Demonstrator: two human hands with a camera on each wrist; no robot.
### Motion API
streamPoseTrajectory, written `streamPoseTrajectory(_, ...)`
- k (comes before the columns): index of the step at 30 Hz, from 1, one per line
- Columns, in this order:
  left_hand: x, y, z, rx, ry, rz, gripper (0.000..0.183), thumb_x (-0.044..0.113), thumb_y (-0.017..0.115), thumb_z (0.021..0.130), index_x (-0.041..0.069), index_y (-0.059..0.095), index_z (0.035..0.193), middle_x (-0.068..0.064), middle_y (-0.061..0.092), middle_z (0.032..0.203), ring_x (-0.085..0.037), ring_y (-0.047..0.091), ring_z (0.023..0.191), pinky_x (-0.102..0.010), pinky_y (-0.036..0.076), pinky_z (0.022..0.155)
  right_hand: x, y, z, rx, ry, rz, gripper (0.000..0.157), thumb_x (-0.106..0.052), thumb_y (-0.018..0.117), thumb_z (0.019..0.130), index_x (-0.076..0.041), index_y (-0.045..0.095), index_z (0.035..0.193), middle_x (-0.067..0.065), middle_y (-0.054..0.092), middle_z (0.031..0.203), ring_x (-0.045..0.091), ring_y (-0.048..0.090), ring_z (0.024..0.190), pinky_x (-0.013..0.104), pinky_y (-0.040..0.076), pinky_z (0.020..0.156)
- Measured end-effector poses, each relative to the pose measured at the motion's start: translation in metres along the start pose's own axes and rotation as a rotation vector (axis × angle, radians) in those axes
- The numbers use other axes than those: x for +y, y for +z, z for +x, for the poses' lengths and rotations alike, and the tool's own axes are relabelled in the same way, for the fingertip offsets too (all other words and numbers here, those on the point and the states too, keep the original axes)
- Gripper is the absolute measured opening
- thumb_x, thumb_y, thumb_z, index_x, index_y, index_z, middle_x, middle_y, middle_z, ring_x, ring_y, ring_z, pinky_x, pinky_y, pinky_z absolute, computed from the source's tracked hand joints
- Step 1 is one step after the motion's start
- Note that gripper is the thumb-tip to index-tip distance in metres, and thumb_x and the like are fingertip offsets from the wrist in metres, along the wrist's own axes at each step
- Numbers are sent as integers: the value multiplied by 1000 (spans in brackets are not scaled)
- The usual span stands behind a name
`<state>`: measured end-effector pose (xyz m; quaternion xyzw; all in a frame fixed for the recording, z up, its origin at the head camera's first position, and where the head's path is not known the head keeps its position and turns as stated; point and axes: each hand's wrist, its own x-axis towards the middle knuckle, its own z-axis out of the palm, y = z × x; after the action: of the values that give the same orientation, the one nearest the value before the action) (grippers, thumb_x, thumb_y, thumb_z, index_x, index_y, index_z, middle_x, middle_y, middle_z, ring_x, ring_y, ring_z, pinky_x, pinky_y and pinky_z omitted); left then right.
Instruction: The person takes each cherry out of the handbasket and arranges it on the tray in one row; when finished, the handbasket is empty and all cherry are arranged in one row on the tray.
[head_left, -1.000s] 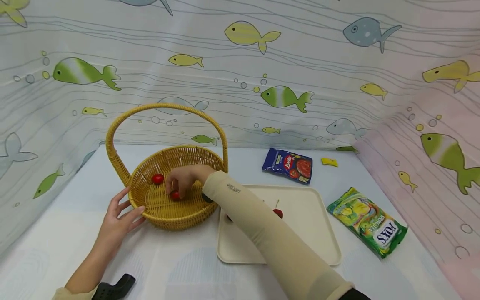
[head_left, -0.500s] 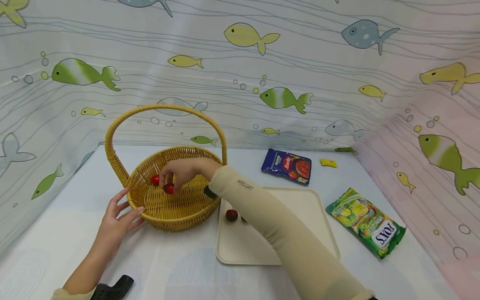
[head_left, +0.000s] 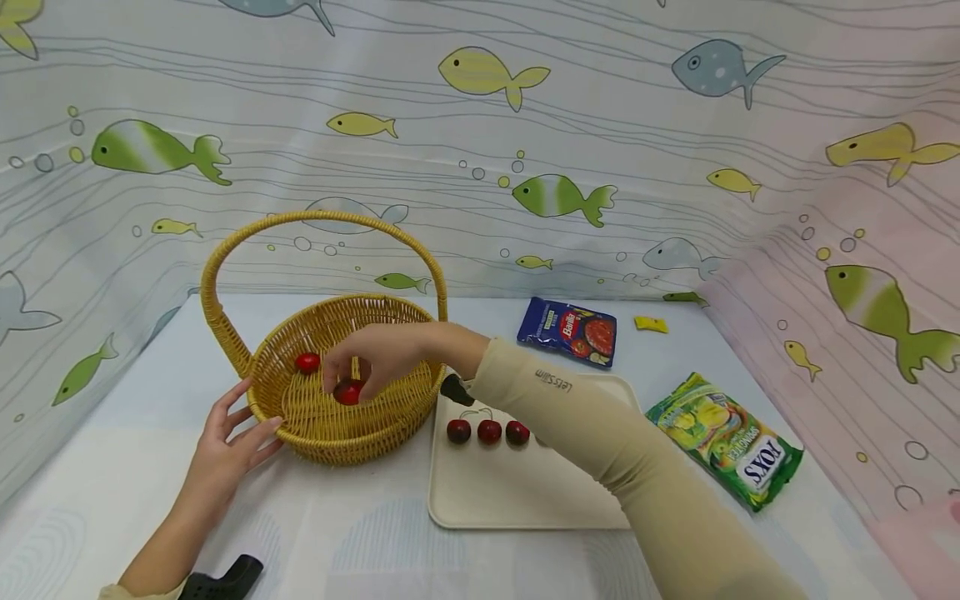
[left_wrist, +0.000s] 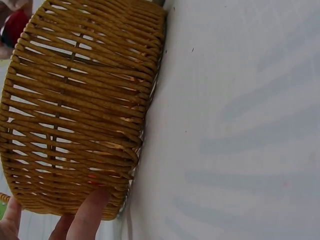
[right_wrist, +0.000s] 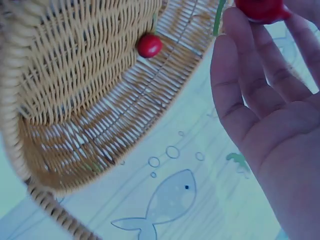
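My right hand (head_left: 382, 354) is over the yellow wicker basket (head_left: 352, 447), pinching a dark red cherry (head_left: 347, 392) between thumb and fingers. In the right wrist view, the cherry (right_wrist: 260, 9) and its green stem (right_wrist: 218, 18) show at the fingertips. Another red cherry (head_left: 307, 362) lies inside the basket at the left, also visible in the right wrist view. My left hand (head_left: 228, 442) rests against the basket's outer left wall with fingers spread. From the left wrist, a fingertip (left_wrist: 92, 215) touches the weave low on the wall.
Right of the basket lies a cream tray (head_left: 517, 504) with several cherries (head_left: 489, 431) in a row, partly hidden by my right sleeve. Behind it is a blue Barilla pouch (head_left: 567, 332), with a small yellow packet (head_left: 650, 323) beside it. A green Fox's bag (head_left: 723, 442) lies at right.
My right hand lifts the cherry off the basket's floor, then shifts slightly right with it. The sleeve swings right, uncovering more cherries on the tray. My left hand stays at the basket.
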<state>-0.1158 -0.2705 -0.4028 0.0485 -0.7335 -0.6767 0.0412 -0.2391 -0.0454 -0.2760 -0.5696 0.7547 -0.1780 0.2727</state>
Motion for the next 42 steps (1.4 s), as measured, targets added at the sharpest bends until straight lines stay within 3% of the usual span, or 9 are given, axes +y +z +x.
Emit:
streamPoseTrajectory(12, -2, 0, 1, 4, 13, 20, 76, 17, 60, 92, 25, 11, 149, -26, 12, 137, 5, 51, 92, -18, 53, 70, -4, 11, -64, 103, -157, 62, 26, 1, 66, 84, -3, 61, 109, 1, 58, 103, 8, 54, 90, 19, 50, 75)
streamPoseTrajectory(26, -2, 1, 1, 8, 5, 4, 76, 12, 58, 93, 24, 10, 150, -25, 12, 135, 6, 51, 91, -18, 53, 70, 16, 35, -133, 183, -6, 98, 27, -1, 65, 85, -9, 60, 110, -5, 59, 104, 4, 59, 87, 23, 50, 81)
streamPoseTrajectory(34, -3, 0, 1, 25, -9, 21, 76, 14, 59, 92, 26, 10, 149, -27, 11, 137, 6, 50, 90, -18, 53, 69, 34, 54, -164, 247, -12, 154, 22, -15, 68, 86, -12, 61, 107, -7, 60, 101, 3, 61, 86, 27, 51, 79)
streamPoseTrajectory(42, -2, 1, 3, 17, -3, 9, 76, 14, 60, 92, 26, 11, 149, -26, 12, 136, 6, 51, 91, -18, 53, 70, 48, 72, -194, 343, 83, 168, 25, -17, 69, 85, -15, 61, 109, -7, 59, 106, 6, 60, 89, 26, 52, 73)
